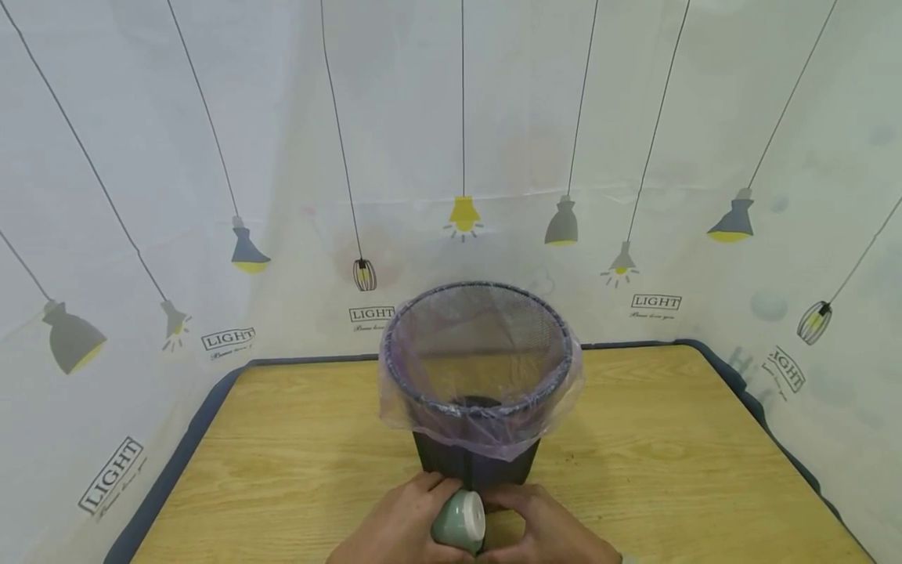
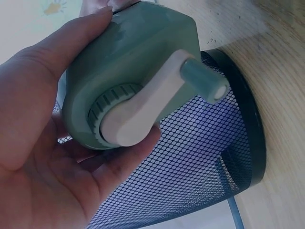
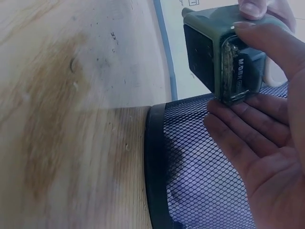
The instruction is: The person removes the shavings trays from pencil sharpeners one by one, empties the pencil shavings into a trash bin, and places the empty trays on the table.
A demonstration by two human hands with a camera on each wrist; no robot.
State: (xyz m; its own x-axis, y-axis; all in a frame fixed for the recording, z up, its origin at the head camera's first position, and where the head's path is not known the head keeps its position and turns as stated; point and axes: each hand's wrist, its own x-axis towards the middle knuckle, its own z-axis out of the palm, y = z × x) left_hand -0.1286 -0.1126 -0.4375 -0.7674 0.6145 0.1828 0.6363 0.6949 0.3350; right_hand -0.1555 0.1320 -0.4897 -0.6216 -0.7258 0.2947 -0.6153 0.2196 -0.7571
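A green hand-crank pencil sharpener (image 1: 458, 521) is held between both hands, low in front of the mesh waste bin (image 1: 468, 462). My left hand (image 2: 33, 109) grips its body, thumb over one side and fingers beneath, around the end with the pale crank (image 2: 152, 98). At the other end, my right hand (image 3: 271, 157) has its thumb on the upper edge and fingertips under the clear shavings drawer (image 3: 238, 71). Shavings show inside that drawer. In the head view the left hand (image 1: 405, 521) and right hand (image 1: 543, 529) nearly meet around the sharpener.
A thin pinkish bag (image 1: 557, 407) lines the bin and folds over its rim. The bin stands on a wooden table (image 1: 296, 446) with small dark specks to its right. Lamp-printed sheeting (image 1: 423, 117) surrounds the table's back and sides.
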